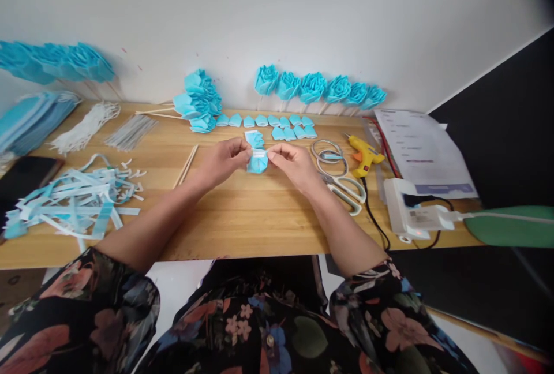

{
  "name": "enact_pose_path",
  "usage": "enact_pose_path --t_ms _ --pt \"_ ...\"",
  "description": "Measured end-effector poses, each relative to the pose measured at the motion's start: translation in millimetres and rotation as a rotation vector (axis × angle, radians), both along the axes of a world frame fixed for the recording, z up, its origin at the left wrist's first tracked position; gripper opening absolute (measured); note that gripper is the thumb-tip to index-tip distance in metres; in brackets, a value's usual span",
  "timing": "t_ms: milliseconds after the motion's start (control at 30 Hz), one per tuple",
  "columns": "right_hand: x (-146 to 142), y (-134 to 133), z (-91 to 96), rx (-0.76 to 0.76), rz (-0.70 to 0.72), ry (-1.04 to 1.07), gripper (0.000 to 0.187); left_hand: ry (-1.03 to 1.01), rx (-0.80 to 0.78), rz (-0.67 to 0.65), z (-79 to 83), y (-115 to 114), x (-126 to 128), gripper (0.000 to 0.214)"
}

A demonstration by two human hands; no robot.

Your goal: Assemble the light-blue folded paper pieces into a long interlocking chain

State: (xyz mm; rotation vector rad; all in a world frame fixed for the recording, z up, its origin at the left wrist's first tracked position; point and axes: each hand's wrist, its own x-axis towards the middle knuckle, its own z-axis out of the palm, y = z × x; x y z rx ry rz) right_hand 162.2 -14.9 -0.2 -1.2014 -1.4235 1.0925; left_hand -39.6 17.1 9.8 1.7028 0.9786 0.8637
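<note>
My left hand (225,160) and my right hand (292,163) meet over the middle of the wooden table (242,218). Both pinch a small folded piece of light blue fabric (257,161), one at each side. Another folded blue piece (254,138) lies just behind it. Two rows of small folded blue petals (277,123) lie further back. Finished blue fabric roses on sticks (315,88) lean on the wall, and a pile of blue folded pieces (198,103) sits to their left.
White-handled scissors (346,186), a yellow glue gun (364,156), a tape ring (329,150), a white power strip (409,212) and printed papers (422,152) lie on the right. On the left are blue and white scraps (73,201), wooden sticks (186,165), white elastic loops (84,128), metal strips (130,131) and stacked masks (30,117).
</note>
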Motion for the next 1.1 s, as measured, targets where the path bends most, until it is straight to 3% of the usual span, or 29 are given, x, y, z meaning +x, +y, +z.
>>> enact_pose_path --t_ms 133,267,533,800,1100 --pt "-0.2 -0.7 -1.9 0.048 -0.099 -0.039 0.021 0.066 0.249 0.239 10.2 -12.4 3.4 0.020" --pt "-3.6 -4.3 1.3 0.076 -0.099 -0.092 0.020 0.182 0.359 0.209 16.8 -24.3 7.0 0.021" --pt "-9.4 -9.3 5.7 0.114 -0.061 -0.107 0.017 0.231 0.359 0.175 5.1 -21.1 8.9 0.016" --pt "-10.3 -9.8 3.3 0.120 -0.037 -0.131 0.017 0.247 0.338 0.163 5.0 -21.8 10.3 0.017" --pt "-8.8 -8.7 4.0 0.122 -0.036 -0.137 0.017 0.140 0.218 0.133 1.6 -21.8 11.2 0.022"
